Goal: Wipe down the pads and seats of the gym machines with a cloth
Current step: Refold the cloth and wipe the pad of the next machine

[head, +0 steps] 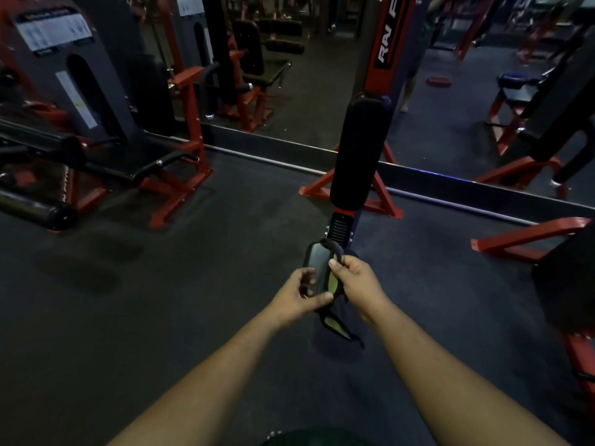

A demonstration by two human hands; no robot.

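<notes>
Dark fabric with a yellow-green inner face, the cloth (335, 320) is bunched between both hands and hangs limp below them, a loose tail drooping past the wrists. The right hand (357, 286) has its thumb and curled fingers pinched on the upper fold; the left hand (301, 292) grips the near edge, thumb pressed against the fabric and fingers curled toward it. Just beyond the fingertips, partly covered by the cloth, sits a small dark seat (317, 259) at the foot of the machine, and further out along the same red frame rises the long black back pad (357, 149), upright and tilted slightly away.

The cloth looks light and soft, with no stiffness of its own, so it will likely slump and slip unless gathered into a flat wad under the palm rather than held by a corner. Folding it between the hands seems the step in progress. The vinyl-looking pads appear smooth, so a firm flat press should glide well. To the far left stands another red-framed machine (96, 149) on the dark floor.
</notes>
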